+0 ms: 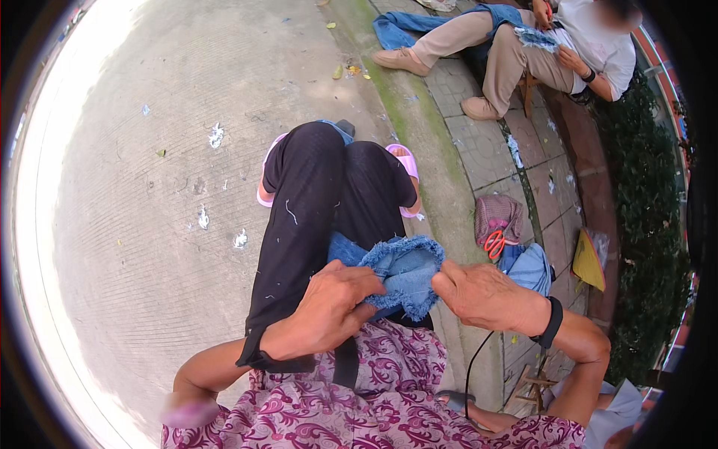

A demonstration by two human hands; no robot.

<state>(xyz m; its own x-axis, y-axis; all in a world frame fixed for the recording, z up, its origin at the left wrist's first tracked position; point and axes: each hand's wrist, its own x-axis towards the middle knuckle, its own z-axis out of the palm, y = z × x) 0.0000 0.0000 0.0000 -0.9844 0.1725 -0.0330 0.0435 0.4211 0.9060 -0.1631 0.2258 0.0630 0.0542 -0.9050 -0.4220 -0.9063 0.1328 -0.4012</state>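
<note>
A blue denim leg with a frayed, fringed hem [407, 280] lies across my lap, its round opening facing up. My left hand [340, 295] grips the hem's left side, with the fingers bent around the cloth. On the opposite side, my right hand [486, 295] pinches the fringed edge between thumb and curled fingers. The hem is spread open between both hands. More of the denim runs toward my knees and is partly hidden by the left hand and my dark trousers [303, 194].
Orange-handled scissors [494, 243] lie against a checked cloth bag [499, 209] at my right, beside folded blue denim [529, 269]. A yellow pointed object [588, 262] stands farther right. A seated co-worker [516, 60] handles frayed denim at the far right. Thread scraps [216, 135] litter the pavement.
</note>
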